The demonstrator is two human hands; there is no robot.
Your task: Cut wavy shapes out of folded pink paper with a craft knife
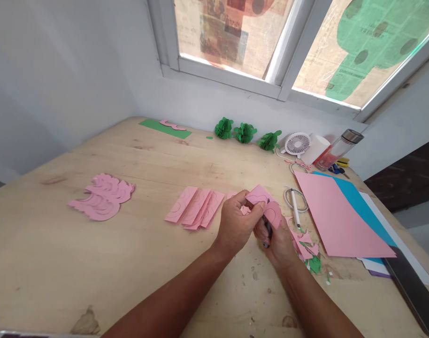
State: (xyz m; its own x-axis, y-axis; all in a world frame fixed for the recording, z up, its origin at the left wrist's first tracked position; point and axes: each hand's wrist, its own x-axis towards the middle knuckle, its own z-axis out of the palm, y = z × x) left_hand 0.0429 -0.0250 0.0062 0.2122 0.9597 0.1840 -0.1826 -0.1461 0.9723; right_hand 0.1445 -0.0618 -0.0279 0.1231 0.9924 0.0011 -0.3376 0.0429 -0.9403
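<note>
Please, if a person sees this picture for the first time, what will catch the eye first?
Probably the pink paper piece in the middle, held between the left hand and the right hand. Next, the three green paper ornaments standing out near the wall at the back, and the large pink sheets lying over blue and white ones on the right.

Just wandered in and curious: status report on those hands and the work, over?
Left hand pinching pink paper. Right hand gripping dark tool at paper. Scraps close beside right wrist; strips lie left of hands.
</note>
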